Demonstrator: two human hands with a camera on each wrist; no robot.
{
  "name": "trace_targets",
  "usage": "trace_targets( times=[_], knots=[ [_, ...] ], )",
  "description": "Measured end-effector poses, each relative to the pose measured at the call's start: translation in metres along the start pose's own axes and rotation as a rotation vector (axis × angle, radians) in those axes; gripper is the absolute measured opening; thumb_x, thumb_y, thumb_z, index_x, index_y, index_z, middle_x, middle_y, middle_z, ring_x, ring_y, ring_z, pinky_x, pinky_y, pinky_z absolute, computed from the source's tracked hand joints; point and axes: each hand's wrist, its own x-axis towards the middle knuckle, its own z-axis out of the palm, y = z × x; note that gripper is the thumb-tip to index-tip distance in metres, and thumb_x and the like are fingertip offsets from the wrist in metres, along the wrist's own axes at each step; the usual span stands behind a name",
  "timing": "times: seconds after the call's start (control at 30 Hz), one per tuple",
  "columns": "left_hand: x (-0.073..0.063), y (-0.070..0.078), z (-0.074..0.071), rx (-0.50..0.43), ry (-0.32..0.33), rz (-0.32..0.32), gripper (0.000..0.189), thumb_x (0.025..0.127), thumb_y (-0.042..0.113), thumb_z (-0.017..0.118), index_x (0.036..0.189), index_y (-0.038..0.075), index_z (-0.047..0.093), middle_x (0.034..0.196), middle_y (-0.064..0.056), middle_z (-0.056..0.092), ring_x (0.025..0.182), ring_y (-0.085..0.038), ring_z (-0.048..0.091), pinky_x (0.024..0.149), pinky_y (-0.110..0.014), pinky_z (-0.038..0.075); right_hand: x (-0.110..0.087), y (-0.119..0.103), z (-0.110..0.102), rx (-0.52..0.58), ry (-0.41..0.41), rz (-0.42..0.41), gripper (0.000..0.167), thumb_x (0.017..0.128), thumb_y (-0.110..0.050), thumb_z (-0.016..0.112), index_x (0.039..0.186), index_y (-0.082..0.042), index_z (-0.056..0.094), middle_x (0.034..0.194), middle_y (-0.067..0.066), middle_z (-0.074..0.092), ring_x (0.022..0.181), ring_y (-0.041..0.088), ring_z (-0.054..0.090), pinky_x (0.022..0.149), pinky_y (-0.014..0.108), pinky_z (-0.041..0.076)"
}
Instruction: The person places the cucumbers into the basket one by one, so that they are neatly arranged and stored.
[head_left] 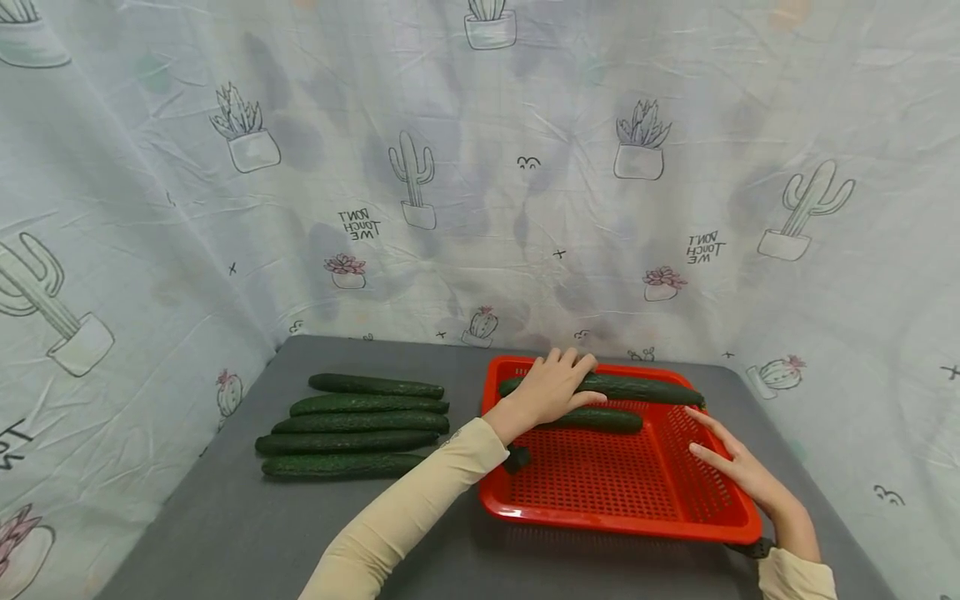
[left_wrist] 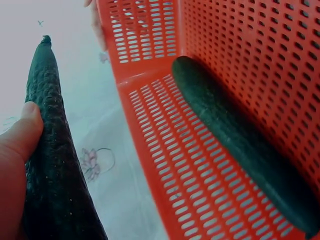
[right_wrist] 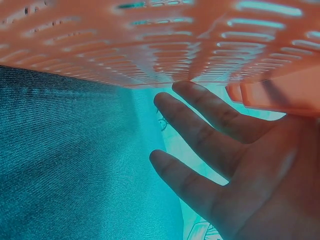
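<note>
A dark green cucumber (head_left: 637,388) extends along the far side of the red plastic basket (head_left: 622,523). My left hand (head_left: 551,390) holds it from above; its thumb (left_wrist: 31,117) presses along the cucumber's side in the left wrist view. A second cucumber (head_left: 600,419) lies inside the basket, nearer me, partly covered by that hand. At the basket's right side, my right hand (head_left: 742,471) grips the wall, with two digits over the rim. Three spread fingers (right_wrist: 200,135) reach under the perforated underside in the right wrist view.
Several more cucumbers (head_left: 356,422) lie side by side on the grey table (head_left: 225,525), left of the basket. A white cloth (head_left: 525,208) printed with potted cacti hangs behind and along both sides of the table.
</note>
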Motion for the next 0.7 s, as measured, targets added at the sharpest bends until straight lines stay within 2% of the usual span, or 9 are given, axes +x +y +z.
trace_targets(
  times=[0.2, 0.37, 0.6, 0.7],
  knots=[
    [0.005, 0.004, 0.015, 0.042, -0.007, -0.025, 0.052, 0.090, 0.062, 0.033, 0.125, 0.024, 0.041, 0.108, 0.001, 0.047, 0.083, -0.016, 0.041, 0.063, -0.025, 0.030, -0.001, -0.004, 0.001, 0.013, -0.001, 0.085, 0.068, 0.097, -0.027, 0.047, 0.149, -0.006, 0.007, 0.150, 0.027, 0.007, 0.131, 0.048, 0.011, 0.091, 0.070, 0.025],
    [0.007, 0.007, 0.026, 0.097, -0.012, -0.042, 0.052, 0.090, 0.063, 0.032, 0.124, 0.024, 0.041, 0.110, 0.001, 0.048, 0.090, -0.017, 0.045, 0.064, -0.026, 0.032, 0.000, -0.005, 0.002, 0.019, -0.001, 0.145, 0.074, 0.096, -0.030, 0.048, 0.147, -0.001, 0.003, 0.149, 0.031, 0.005, 0.130, 0.050, 0.011, 0.093, 0.071, 0.023],
    [0.012, 0.009, 0.039, 0.092, -0.040, -0.058, 0.052, 0.089, 0.064, 0.032, 0.121, 0.024, 0.040, 0.110, 0.001, 0.048, 0.092, -0.017, 0.045, 0.065, -0.026, 0.034, 0.000, -0.005, 0.001, 0.024, 0.007, 0.112, 0.070, 0.097, -0.028, 0.047, 0.148, -0.005, 0.006, 0.149, 0.028, 0.007, 0.130, 0.048, 0.013, 0.090, 0.071, 0.025],
    [0.012, 0.009, 0.043, 0.101, -0.052, -0.078, 0.050, 0.089, 0.064, 0.034, 0.116, 0.023, 0.042, 0.106, 0.001, 0.048, 0.088, -0.017, 0.045, 0.063, -0.025, 0.033, 0.000, -0.004, 0.001, 0.011, 0.010, 0.071, 0.065, 0.097, -0.027, 0.047, 0.149, -0.011, 0.011, 0.150, 0.024, 0.011, 0.129, 0.041, 0.018, 0.090, 0.064, 0.032]
  ],
)
